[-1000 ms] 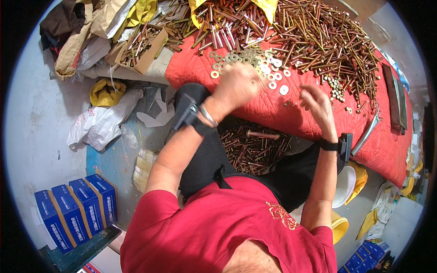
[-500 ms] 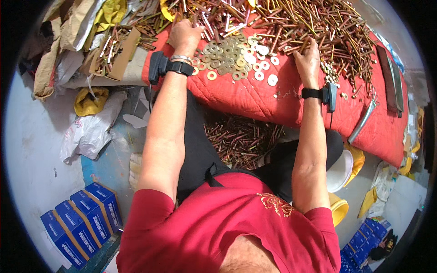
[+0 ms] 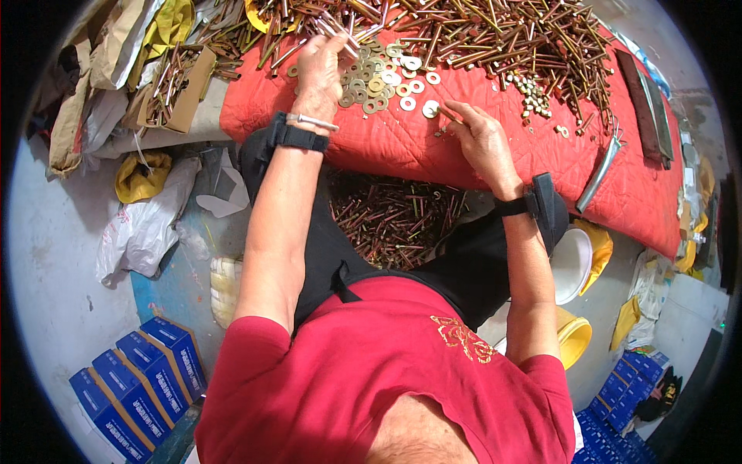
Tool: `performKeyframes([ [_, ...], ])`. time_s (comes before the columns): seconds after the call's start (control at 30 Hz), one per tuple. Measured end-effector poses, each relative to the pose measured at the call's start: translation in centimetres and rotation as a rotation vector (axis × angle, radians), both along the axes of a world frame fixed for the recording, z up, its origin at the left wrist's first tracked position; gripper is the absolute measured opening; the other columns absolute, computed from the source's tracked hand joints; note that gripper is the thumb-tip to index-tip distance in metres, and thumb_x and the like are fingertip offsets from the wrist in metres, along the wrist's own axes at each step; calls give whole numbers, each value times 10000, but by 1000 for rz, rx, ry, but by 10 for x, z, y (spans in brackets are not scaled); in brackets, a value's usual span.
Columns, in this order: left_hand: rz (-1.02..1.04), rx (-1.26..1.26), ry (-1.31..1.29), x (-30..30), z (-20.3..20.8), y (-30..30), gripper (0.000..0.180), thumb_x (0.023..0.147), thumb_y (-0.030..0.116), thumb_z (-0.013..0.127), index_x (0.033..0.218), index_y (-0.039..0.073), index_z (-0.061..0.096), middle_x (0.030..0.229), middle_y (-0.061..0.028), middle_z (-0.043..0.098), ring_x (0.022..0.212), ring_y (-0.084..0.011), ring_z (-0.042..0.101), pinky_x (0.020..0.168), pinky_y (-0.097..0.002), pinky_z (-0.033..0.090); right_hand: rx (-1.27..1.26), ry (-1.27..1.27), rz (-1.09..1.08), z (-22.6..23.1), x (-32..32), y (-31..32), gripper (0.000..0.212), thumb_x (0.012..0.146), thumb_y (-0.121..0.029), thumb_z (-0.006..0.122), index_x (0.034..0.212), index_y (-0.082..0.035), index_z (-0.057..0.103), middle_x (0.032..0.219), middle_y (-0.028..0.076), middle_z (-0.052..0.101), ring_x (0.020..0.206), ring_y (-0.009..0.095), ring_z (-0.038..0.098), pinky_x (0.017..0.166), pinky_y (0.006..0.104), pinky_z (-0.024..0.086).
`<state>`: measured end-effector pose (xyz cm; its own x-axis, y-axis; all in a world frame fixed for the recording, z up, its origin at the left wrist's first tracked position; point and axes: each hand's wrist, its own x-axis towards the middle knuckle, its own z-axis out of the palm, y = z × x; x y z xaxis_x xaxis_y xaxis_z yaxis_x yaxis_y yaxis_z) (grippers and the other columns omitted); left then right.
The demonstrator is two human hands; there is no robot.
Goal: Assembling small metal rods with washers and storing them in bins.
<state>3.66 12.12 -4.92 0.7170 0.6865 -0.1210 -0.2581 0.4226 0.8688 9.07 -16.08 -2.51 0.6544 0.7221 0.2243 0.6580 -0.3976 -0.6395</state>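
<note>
While the left hand (image 3: 318, 73) seems to pinch shiny metal rods (image 3: 342, 39) toward the left edge of the red cover (image 3: 394, 147), the right hand (image 3: 483, 143), above its near edge, apparently pinches one slim rod (image 3: 448, 114); stiff, perhaps slick, each should grip best mid-length.

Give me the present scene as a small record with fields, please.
Surface: red quilted cloth
Bolts: heaped along the far side
Washers: grouped in front of the bolts
Nut-like pieces: small cluster, right of the washers
Left hand: at bolts beside the washers; grip unclear
Right hand: over the cloth, seemingly pinching a bolt near a pale washer
Carton: open, bolts inside, left of the cloth
</note>
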Motion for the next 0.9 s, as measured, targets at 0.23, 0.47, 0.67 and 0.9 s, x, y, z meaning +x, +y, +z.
performKeyframes([
  [0.23,-203,-400,-109,-19,-8,-48,107,883,100,639,978,64,606,883,-47,667,836,-185,634,782,-375,526,-73,-178,81,-3,-10,1,168,872,-122,560,1026,-92,619,831,174,628,809,358,628,681,436,523],
  [0.47,-269,-420,-106,-38,-9,-75,163,919,94,577,1076,55,599,1069,-92,656,967,-205,630,877,-378,517,-385,-281,117,22,-13,1,138,822,-101,562,908,-97,670,758,164,661,768,349,655,677,426,531],
  [0.67,-372,-416,-218,-38,-9,-91,163,918,102,586,1066,37,599,1025,-82,660,948,-193,634,842,-341,522,-790,-588,294,39,-2,47,123,757,-132,594,778,-64,695,717,135,672,707,288,684,610,408,539],
  [0.9,-313,-446,-178,-46,-4,-98,186,908,106,605,1079,36,588,1019,-90,658,944,-202,636,828,-345,534,-471,-251,181,34,-12,2,120,818,-127,577,901,-91,655,766,141,670,775,306,675,602,448,510],
])
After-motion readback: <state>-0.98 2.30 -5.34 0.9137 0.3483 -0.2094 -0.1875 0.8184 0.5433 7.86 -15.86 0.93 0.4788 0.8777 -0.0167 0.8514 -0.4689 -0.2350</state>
